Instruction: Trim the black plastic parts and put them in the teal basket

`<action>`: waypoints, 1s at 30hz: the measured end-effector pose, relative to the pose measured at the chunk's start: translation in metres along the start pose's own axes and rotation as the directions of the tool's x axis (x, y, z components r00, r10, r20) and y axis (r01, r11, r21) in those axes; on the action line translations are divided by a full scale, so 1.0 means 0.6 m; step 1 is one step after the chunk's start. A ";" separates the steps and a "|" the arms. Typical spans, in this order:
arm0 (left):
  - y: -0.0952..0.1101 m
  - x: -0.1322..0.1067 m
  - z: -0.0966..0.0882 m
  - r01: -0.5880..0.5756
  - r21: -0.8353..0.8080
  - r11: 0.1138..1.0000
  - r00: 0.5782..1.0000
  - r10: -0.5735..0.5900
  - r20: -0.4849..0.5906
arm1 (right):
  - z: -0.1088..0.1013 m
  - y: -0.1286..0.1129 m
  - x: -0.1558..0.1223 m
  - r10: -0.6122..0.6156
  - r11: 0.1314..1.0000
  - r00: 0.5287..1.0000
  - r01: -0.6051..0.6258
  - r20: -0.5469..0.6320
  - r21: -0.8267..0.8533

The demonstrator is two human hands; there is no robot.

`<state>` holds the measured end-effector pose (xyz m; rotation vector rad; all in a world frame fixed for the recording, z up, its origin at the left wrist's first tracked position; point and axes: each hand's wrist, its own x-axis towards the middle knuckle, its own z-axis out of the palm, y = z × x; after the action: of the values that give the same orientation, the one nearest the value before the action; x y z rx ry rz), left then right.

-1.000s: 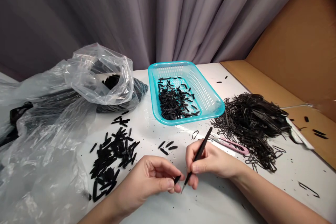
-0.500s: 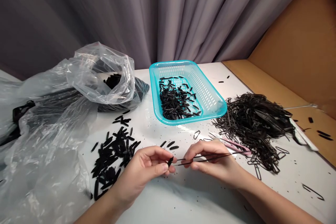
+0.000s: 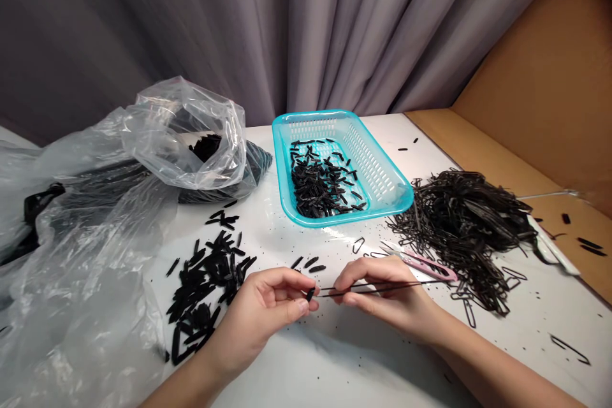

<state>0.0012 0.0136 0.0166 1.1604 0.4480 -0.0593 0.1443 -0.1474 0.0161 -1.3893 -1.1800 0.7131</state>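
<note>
Over the white worktop (image 3: 354,366), the left hand's grip (image 3: 272,303) pinches a small black piece (image 3: 310,294), and the right hand's grip (image 3: 387,274) holds thin black tweezers (image 3: 388,287), tips right by it. The near edge of the blue basket (image 3: 335,222) is beyond both hands, with a gap between.

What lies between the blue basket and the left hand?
In the head view, mainly a few black pieces on the table, nearer the left hand than the basket.
</note>
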 end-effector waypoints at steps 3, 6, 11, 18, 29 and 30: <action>-0.001 -0.001 0.000 0.004 0.002 1.000 1.000 -0.004 0.001 | 0.001 -0.001 0.000 -0.002 1.000 1.000 0.003 0.005 -0.013; -0.002 -0.001 -0.001 0.004 0.003 1.000 1.000 -0.004 -0.002 | 0.001 -0.002 0.000 -0.004 1.000 1.000 0.004 0.005 -0.027; -0.002 0.000 -0.001 0.028 0.013 1.000 0.999 -0.028 -0.015 | 0.001 -0.006 0.001 0.036 0.999 0.999 -0.035 0.010 -0.036; -0.004 -0.001 0.001 0.024 0.028 0.999 0.999 -0.025 0.035 | -0.001 -0.002 0.008 0.265 0.922 0.963 -0.270 0.054 0.277; -0.001 -0.002 0.000 0.022 0.065 0.998 0.993 -0.029 0.117 | 0.004 0.020 0.012 0.311 0.730 0.914 -0.405 0.260 0.550; -0.001 -0.001 -0.002 0.019 0.065 0.998 0.994 -0.026 0.103 | 0.004 0.020 0.011 0.310 0.729 0.916 -0.400 0.254 0.555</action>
<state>-0.0002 0.0141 0.0159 1.2093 0.3697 -0.1539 0.1470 -0.1385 0.0055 -1.0266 -0.6839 1.3554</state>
